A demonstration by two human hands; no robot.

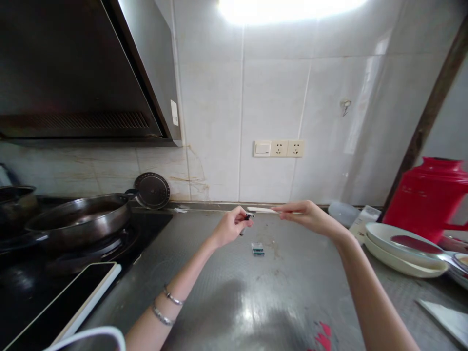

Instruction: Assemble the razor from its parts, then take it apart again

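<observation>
My left hand (233, 226) pinches a small black piece (247, 217) with a shiny end between thumb and fingertips. Its exact kind is too small to make out. Level with it, my right hand (305, 214) is closed on a slim white handle-like stick (261, 210), whose free end points left, close to the black piece. I cannot tell whether the two touch. Below the hands, a small clear case (257, 249) with dark blue-green strips lies on the metal counter (219, 297).
A steel pan (82, 217) sits on the black stove at left, with a phone-like slab (66, 309) in front. Stacked white dishes (402, 263) and a red thermos jug (426, 200) stand right. Red scraps (323, 335) lie near the front. Sockets (279, 148) are on the tiled wall.
</observation>
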